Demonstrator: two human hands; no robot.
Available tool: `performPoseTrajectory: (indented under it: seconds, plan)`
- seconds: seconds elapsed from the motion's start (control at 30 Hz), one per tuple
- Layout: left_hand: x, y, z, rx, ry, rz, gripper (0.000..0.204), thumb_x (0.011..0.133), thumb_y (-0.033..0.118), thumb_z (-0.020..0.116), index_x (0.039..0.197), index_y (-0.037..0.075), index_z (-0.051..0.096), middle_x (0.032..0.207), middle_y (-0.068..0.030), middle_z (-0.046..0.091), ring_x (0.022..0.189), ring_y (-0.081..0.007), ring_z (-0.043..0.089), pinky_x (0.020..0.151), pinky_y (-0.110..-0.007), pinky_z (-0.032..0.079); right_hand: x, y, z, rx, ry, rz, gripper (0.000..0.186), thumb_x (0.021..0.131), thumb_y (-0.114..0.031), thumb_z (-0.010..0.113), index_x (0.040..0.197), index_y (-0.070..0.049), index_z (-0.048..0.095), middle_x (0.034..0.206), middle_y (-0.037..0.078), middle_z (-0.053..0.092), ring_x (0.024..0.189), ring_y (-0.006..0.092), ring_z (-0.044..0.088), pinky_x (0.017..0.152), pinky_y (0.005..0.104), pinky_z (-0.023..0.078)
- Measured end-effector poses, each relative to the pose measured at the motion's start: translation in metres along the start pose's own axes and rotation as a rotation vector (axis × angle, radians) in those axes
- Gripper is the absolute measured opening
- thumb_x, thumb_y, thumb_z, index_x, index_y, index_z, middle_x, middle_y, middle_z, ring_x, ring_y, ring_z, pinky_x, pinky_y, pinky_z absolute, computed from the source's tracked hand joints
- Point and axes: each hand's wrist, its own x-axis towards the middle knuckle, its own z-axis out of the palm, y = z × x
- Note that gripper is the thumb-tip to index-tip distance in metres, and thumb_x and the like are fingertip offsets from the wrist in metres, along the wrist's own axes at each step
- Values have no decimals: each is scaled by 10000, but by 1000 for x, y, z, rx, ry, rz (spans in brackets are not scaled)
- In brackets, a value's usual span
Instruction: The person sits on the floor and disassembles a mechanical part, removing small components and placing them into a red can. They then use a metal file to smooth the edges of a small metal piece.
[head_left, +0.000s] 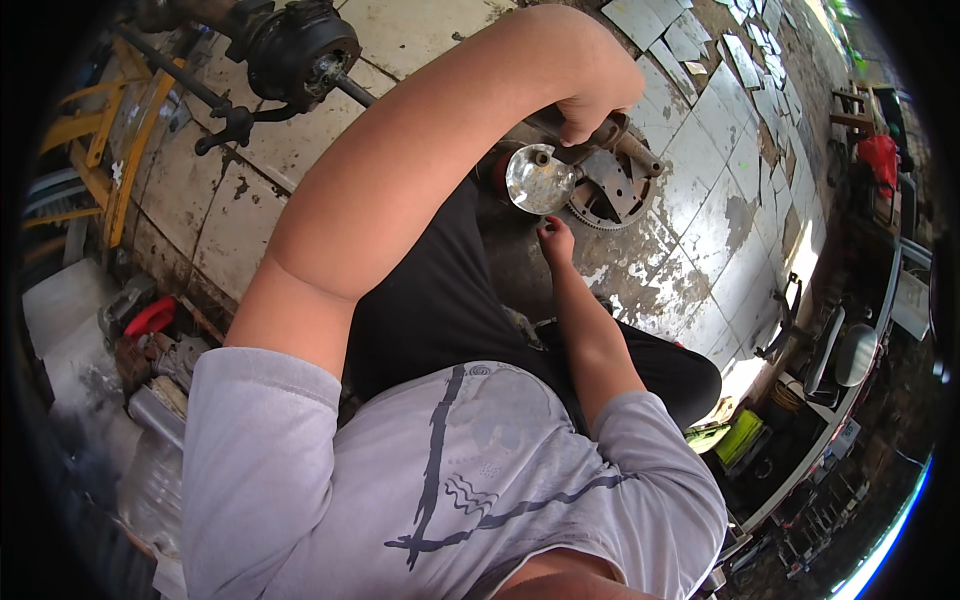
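Gripping a rusty metal handle (608, 133), left hand (590, 100) sits at the far end of a long bare forearm; fingers curled together around the handle, knuckles up. Handle runs on as a brown shaft toward the right, ending just past the fingers over a worn toothed gear ring (610, 195) that lies flat on the floor (700, 230).

Just below those fingers: a shiny bowl-shaped metal part (540, 178), round, polished, with a small hole or boss near its top edge. It rests against the left edge of the gear ring and a grey plate (607, 178) bolted inside the ring. Whether the left fingers touch the shiny part, cannot tell.

Right hand (556, 240) lies nearer the body, directly under the shiny part, close to it but apart. Fingers bunched together, tips pointing up toward the part's lower rim; holding nothing that shows.

Floor is cracked, stained pale tile with dark bare patches. Person sits low, dark trousers, grey shirt with a dark line print.

Beyond the left forearm, well away from both hands: a heavy black hub on a shaft (300, 50), with a thin rod running out of its centre. Further left, a yellow metal frame (130, 150). Near the left elbow side, a red-handled tool (150, 317) among grey metal parts. Far right, a dark vehicle body with a rounded mirror (856, 355).
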Motion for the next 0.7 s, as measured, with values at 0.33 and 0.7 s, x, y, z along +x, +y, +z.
performPoseTrajectory:
  seconds: [0.33, 0.7]
  plan:
    - [32, -12, 18, 53, 40, 68, 410, 717, 186, 885, 1086, 46, 773, 998, -144, 774, 939, -332, 751, 791, -471, 586, 4, -34, 30, -201, 55, 14, 466, 790, -349, 868, 1111, -42, 729, 1112, 179, 708, 1075, 395, 690, 959, 494, 570]
    - [29, -14, 3, -7, -15, 104, 432, 736, 208, 864, 1145, 82, 807, 1105, -160, 799, 1037, -333, 761, 869, -465, 600, 27, -106, -77, 269, 514, -239, 350, 850, -209, 810, 1159, -59, 741, 1146, 134, 678, 1035, 333, 686, 923, 441, 559]
